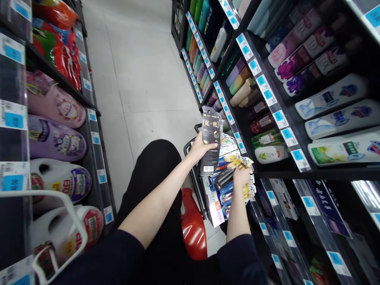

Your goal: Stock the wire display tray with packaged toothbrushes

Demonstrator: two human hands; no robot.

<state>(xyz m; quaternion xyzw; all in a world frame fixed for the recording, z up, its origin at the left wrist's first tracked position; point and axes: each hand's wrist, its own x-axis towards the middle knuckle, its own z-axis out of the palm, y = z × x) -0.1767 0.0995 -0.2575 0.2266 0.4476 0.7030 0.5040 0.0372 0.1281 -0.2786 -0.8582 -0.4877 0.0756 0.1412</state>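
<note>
My left hand [199,149] is closed around a dark grey toothbrush package [210,158], with its printed back and barcode facing up. Lower and to the right, my right hand [242,177] grips a black-and-gold toothbrush pack [225,178] by its end. Both hands are over a dark-framed basket or cart [199,189] filled with packs. Several blue-and-yellow toothbrush packs [227,194] lie under my right hand. A white-and-pink box [214,204] leans along the near side. My forearms and the held packs hide part of the contents.
Shelves of body-wash bottles [332,114] rise close on the right, edged with price tags [279,115]. Laundry detergent bottles [59,178] line the left shelf. A red bottle [193,233] stands by my knee [157,162]. Tiled floor [142,59] runs ahead between the shelves.
</note>
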